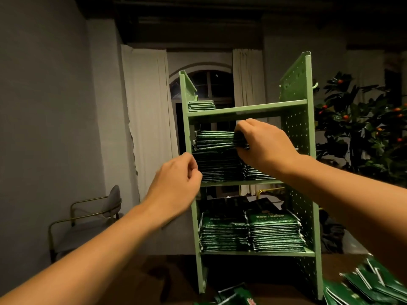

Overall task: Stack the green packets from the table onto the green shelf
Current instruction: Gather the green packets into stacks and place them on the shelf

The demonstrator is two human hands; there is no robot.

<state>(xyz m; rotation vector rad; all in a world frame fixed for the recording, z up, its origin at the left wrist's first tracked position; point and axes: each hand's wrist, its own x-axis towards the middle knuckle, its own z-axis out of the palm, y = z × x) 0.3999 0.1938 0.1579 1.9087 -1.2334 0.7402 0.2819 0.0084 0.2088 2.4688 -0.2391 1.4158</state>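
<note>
Green packets (214,139) in a thick bundle sit atop the stack on the middle tier of the green shelf (246,110), pinched at their right end by the right hand (262,143), thumb below and fingers curled over the top. At the shelf's left upright the left hand (178,183) is loosely clenched and grasps nothing. A small pile lies on the top tier (201,105), and two full stacks fill the lower tier (251,233). More loose packets (370,287) lie scattered on the dark table (141,280) at the shelf's foot.
</note>
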